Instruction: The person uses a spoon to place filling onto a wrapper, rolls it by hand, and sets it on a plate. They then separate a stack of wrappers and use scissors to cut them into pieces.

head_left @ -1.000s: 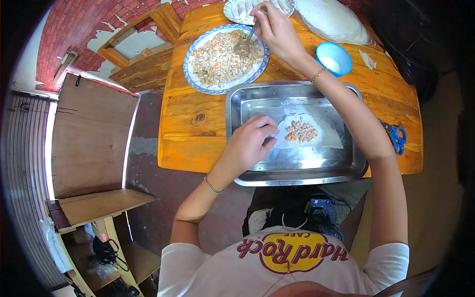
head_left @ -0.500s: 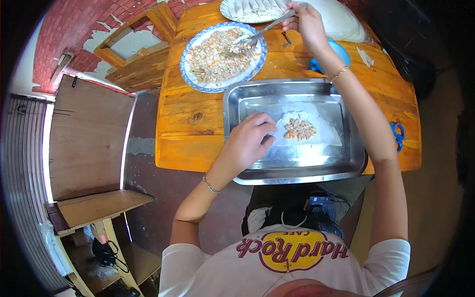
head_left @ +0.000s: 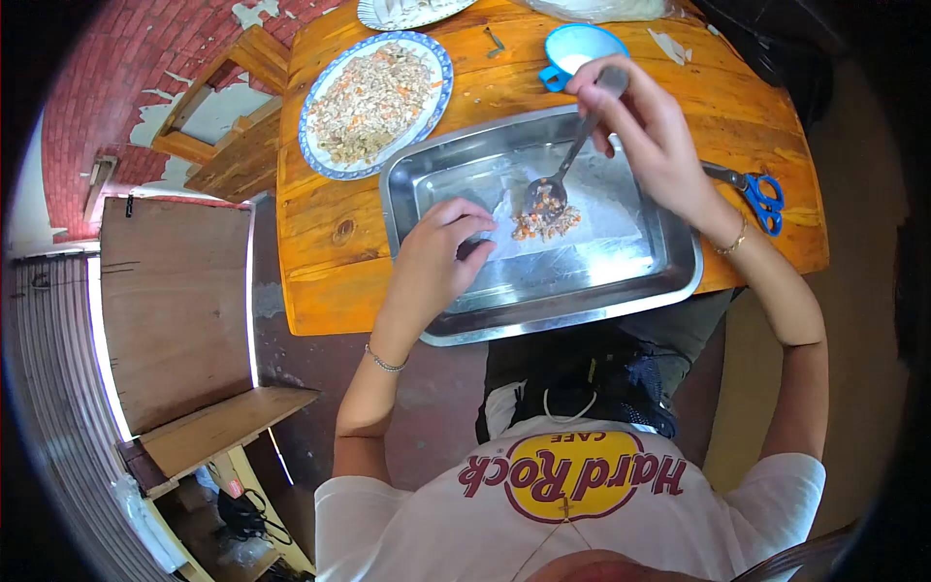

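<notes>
My right hand grips a metal spoon by its handle, bowl down on a small mound of chopped filling with orange bits. Under the filling lies a thin white wrapper, flat in a shallow steel tray. My left hand is over the tray's left side, its fingers curled and the thumb and fingertips at the wrapper's left edge. How firmly they pinch that edge is hard to see. A blue-rimmed plate spread with more filling stands beyond the tray at the left.
A blue cup with white contents stands behind my right hand. Blue-handled scissors lie right of the tray. At the far edge of the wooden table are a white plate holding pale pieces and a clear plastic bag.
My right hand has brought the spoon from the filling plate down and toward me, onto the mound on the wrapper. The left hand stays at the wrapper's edge. The whole view has shifted.
</notes>
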Available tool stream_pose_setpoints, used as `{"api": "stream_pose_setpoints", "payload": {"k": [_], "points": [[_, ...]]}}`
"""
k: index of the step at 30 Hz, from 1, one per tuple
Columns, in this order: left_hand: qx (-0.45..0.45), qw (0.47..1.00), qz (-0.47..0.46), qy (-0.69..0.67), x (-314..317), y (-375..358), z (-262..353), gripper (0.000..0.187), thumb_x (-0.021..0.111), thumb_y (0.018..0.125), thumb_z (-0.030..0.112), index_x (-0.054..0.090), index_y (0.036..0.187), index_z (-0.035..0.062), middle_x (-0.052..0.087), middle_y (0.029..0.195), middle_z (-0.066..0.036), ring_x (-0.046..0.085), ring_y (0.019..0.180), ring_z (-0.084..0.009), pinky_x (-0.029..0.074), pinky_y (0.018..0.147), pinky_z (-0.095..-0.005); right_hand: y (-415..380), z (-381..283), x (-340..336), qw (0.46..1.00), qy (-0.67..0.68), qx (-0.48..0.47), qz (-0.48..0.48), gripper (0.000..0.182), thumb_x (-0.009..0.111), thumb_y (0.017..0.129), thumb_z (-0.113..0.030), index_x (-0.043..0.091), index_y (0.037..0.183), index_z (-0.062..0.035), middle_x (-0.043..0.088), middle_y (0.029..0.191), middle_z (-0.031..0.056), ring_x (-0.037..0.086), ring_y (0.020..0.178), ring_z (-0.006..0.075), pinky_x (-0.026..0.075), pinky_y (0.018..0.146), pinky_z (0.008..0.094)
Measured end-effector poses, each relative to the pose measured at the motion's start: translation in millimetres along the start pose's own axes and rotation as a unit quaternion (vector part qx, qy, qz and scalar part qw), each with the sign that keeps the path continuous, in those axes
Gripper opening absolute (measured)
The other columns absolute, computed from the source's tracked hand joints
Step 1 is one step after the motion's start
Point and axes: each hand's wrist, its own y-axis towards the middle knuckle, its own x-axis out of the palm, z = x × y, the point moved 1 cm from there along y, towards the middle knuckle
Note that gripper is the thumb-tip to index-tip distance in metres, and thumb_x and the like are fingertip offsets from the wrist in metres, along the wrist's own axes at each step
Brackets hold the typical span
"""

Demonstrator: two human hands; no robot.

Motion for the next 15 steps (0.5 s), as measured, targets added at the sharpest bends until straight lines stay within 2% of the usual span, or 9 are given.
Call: {"api": "stream_pose_setpoints", "payload": {"k": [1, 2, 5, 6, 9, 13, 15], "points": [[0.003, 1.0, -0.002, 0.005, 0, 0, 0, 0.021, 0.073, 0.072, 0.003, 0.068, 0.092, 0.0017, 0.064, 0.097, -0.009, 0.062, 0.091, -0.0268, 0.049, 0.08, -0.0332, -7, -7, 2, 0.999, -0.018, -0.022, -0.014, 0.016, 0.051, 0.098, -0.018, 0.058, 0.103, -0.0044, 0.055, 0.072, -0.0004, 0.052, 0.057, 0.0049, 0.041, 0.052, 0.0208], [0.0, 1.0, -0.003, 0.002, -1, 1, 1, 0.02, 0.073, 0.072, 0.004, 0.067, 0.091, 0.0019, 0.063, 0.096, -0.009, 0.061, 0.091, -0.0273, 0.049, 0.08, -0.034, -13, -15, 2, 0.996, -0.064, -0.059, -0.036, 0.013, 0.053, 0.096, -0.016, 0.058, 0.101, -0.0044, 0.058, 0.081, 0.0043, 0.058, 0.063, 0.0114, 0.047, 0.056, 0.0252], [-0.003, 1.0, -0.006, -0.002, -1, 2, 4, 0.018, 0.073, 0.072, 0.003, 0.067, 0.089, 0.002, 0.063, 0.096, -0.009, 0.059, 0.092, -0.0283, 0.048, 0.08, -0.0356, -21, -21, 5, 0.948, -0.134, -0.276, -0.085, 0.014, 0.055, 0.094, -0.015, 0.058, 0.102, -0.0048, 0.058, 0.092, 0.0092, 0.061, 0.074, 0.0208, 0.051, 0.062, 0.0312], [-0.002, 1.0, -0.006, 0.001, -1, 3, 4, 0.019, 0.073, 0.072, 0.003, 0.067, 0.09, 0.0018, 0.063, 0.095, -0.009, 0.06, 0.091, -0.0283, 0.048, 0.08, -0.0355, -26, -29, 2, 0.936, -0.148, -0.294, -0.124, 0.016, 0.062, 0.087, -0.006, 0.057, 0.102, 0.0002, 0.06, 0.092, 0.0145, 0.061, 0.077, 0.0289, 0.051, 0.066, 0.0323], [-0.006, 1.0, -0.006, 0.01, -2, 4, 10, 0.02, 0.073, 0.071, 0.002, 0.067, 0.09, 0.0012, 0.063, 0.095, -0.009, 0.06, 0.09, -0.0284, 0.049, 0.079, -0.0351, -31, -27, 0, 0.929, -0.145, -0.316, -0.127, 0.016, 0.055, 0.092, -0.015, 0.058, 0.104, -0.0052, 0.055, 0.097, 0.0108, 0.061, 0.084, 0.0271, 0.052, 0.068, 0.0353], [-0.022, 1.0, -0.007, 0.0, 0, 5, 9, 0.021, 0.073, 0.071, 0.001, 0.067, 0.091, 0.0008, 0.064, 0.095, -0.009, 0.061, 0.088, -0.0287, 0.049, 0.078, -0.0344, -33, -23, -5, 0.926, -0.148, -0.333, -0.1, 0.015, 0.055, 0.092, -0.013, 0.058, 0.104, -0.0038, 0.055, 0.097, 0.011, 0.06, 0.086, 0.0274, 0.052, 0.069, 0.0359], [-0.031, 0.999, -0.013, 0.0, 0, 5, 10, 0.021, 0.073, 0.071, 0.001, 0.068, 0.091, 0.0007, 0.064, 0.095, -0.009, 0.061, 0.088, -0.0288, 0.049, 0.078, -0.0343, -34, -23, -8, 0.936, -0.142, -0.309, -0.088, 0.016, 0.054, 0.092, -0.012, 0.057, 0.104, -0.0022, 0.056, 0.097, 0.0115, 0.061, 0.088, 0.0265, 0.052, 0.069, 0.0341]]}}
